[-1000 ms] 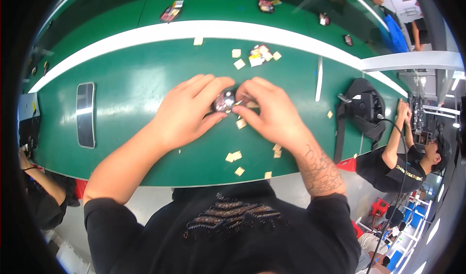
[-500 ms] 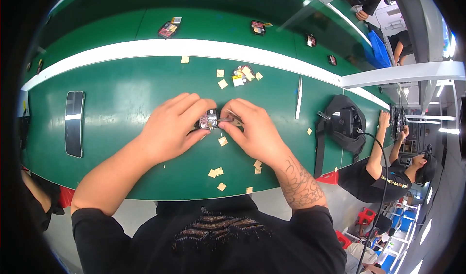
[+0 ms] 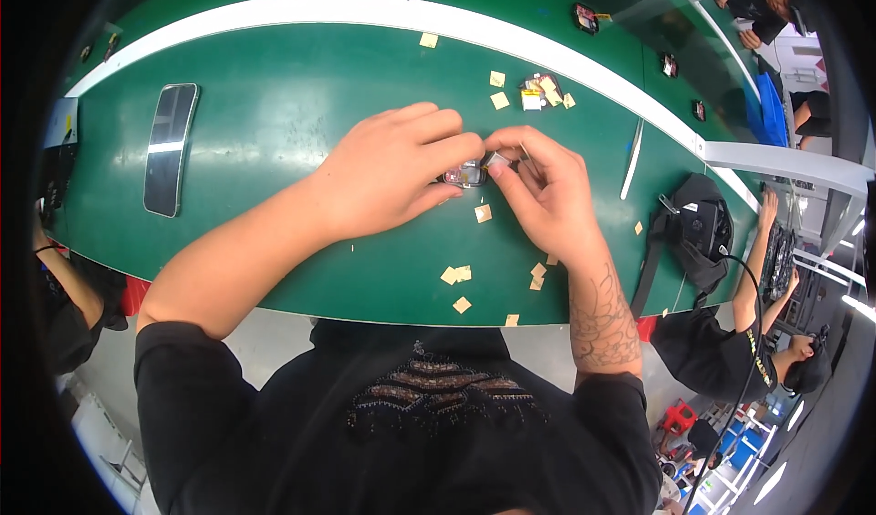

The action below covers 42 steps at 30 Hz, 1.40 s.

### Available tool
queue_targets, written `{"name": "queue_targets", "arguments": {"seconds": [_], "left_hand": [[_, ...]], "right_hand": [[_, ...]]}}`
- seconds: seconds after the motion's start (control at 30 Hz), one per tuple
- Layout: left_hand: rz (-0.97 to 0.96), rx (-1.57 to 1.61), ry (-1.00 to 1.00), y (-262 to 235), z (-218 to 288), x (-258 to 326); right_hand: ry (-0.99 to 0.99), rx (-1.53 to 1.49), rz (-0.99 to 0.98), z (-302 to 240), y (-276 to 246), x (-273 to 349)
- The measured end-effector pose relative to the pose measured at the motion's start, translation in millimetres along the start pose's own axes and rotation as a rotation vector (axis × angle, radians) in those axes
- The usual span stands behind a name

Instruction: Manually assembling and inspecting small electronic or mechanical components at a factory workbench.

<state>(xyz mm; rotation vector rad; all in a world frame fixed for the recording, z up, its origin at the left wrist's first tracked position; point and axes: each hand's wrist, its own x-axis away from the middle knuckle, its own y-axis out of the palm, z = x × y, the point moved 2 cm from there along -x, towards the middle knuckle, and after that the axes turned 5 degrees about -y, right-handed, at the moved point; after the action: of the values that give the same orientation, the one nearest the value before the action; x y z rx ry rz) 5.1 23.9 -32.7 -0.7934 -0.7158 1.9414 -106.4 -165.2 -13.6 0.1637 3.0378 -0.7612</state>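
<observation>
My left hand (image 3: 392,168) is closed on a small black-cased electronic device (image 3: 467,176), whose open face shows reddish and silvery inner parts. Fingers and thumb grip its left side and cover part of it. Close against the device's right edge, my right hand (image 3: 547,191) pinches a small silvery-grey flat piece (image 3: 497,160) between thumb and forefinger. Whether that piece is joined to the device cannot be made out. Just below lies a small cream square (image 3: 483,213) on the green table (image 3: 274,232).
Beyond my hands sits another opened device (image 3: 532,100) with cream squares around it. A phone (image 3: 171,150) lies left; a white stick (image 3: 631,159) and a black bag (image 3: 698,228) with a cable lie right. A white rail (image 3: 301,10) borders the far side. Co-workers sit on both sides.
My view has shifted, so the table and both hands appear higher and farther right. The flat piece in my right hand has turned and shows a paler face. My left hand keeps its grip.
</observation>
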Motion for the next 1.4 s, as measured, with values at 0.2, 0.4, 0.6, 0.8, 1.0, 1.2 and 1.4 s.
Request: {"name": "queue_targets", "arguments": {"seconds": [0.2,0.4,0.6,0.8,1.0,1.2,1.4], "left_hand": [[-0.023,-0.046,0.038,-0.5,-0.3,4.1],[0.006,-0.136,0.092,1.5,3.8,5.9],[0.026,-0.268,0.145,5.7,6.8,7.9],[0.046,-0.243,0.149,6.5,7.4,6.8],[0.051,-0.095,0.091,1.4,7.2,5.0],[0.041,-0.091,0.072,0.9,5.1,6.7],[0.050,-0.081,0.073,3.3,4.2,6.4]], "right_hand": [[-0.020,0.055,-0.124,5.7,-15.0,1.9],[-0.112,0.102,-0.167,4.7,-19.3,1.1],[-0.218,0.336,-0.090,-6.6,-1.5,5.6],[-0.257,0.478,-0.094,-7.7,10.7,7.0],[-0.199,0.288,-0.045,-4.4,13.3,6.2],[-0.146,0.273,-0.026,-6.6,11.3,8.2],[-0.161,0.238,-0.021,-7.2,14.1,6.2]]}}
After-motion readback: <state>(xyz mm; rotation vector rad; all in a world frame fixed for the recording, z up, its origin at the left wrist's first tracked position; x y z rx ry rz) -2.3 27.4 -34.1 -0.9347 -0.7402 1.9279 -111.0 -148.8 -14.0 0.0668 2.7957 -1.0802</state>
